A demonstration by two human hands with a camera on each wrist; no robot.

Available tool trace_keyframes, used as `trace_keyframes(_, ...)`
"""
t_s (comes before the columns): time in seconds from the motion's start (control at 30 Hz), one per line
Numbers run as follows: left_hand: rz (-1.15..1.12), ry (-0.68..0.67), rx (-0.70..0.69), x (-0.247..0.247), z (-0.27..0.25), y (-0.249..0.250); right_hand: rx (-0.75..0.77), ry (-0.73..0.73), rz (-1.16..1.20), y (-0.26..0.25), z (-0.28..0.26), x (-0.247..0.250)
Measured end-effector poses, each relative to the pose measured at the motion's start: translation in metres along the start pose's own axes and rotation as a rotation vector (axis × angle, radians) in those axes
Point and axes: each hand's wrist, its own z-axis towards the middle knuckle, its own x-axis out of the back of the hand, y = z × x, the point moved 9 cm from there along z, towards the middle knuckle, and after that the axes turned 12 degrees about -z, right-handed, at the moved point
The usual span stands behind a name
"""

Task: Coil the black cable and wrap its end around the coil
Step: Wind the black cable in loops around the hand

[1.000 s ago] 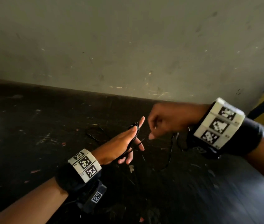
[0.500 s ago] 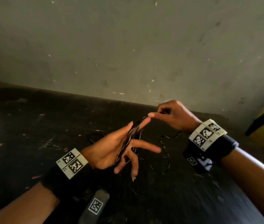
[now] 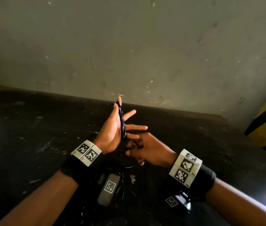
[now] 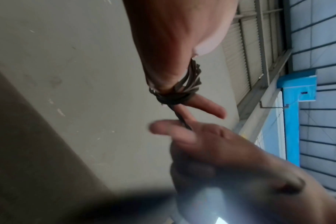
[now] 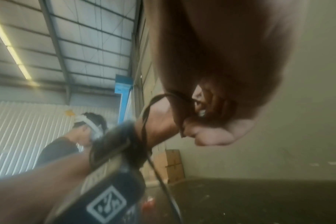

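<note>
Head view: black cable [image 3: 122, 122] loops around the left hand's [image 3: 111, 132] straight, spread fingers [image 3: 129, 113]; the right hand [image 3: 147, 148] pinches its loose end.

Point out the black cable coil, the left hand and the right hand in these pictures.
black cable coil [image 3: 122, 120], head view, middle of the strands across the palm.
left hand [image 3: 111, 132], head view, open palm.
right hand [image 3: 151, 150], head view, back of the hand pinching the cable's loose end.

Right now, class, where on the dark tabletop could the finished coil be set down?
Bare tabletop lies left of the left hand, up to the wall. It is crowded under both wrists, where the right hand pinches the cable.
</note>
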Motion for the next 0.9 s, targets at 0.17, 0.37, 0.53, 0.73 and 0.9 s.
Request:
trace_keyframes(0.17, -0.207, 0.054, -0.143, 0.014, 0.002, 0.033, -0.032, 0.023, 0.196, -0.001, -0.013, 0.014)
trace_keyframes(0.37, -0.175, 0.042, -0.256, 0.004, 0.008, 0.043, 0.075, 0.081, -0.052, -0.032, -0.024, -0.006)
trace_keyframes(0.53, 0.392, 0.062, -0.216, 0.008, 0.005, 0.029, 0.129, 0.076, -0.407, -0.049, -0.028, 0.010)
trace_keyframes(0.73, 0.830, -0.015, 0.042, 0.029, -0.011, -0.017, -0.010, -0.310, -0.530, -0.051, -0.047, 0.017)
trace_keyframes(0.9, 0.822, -0.151, 0.321, 0.025, -0.036, -0.053, 0.153, -0.073, -0.879, -0.073, -0.034, 0.079)
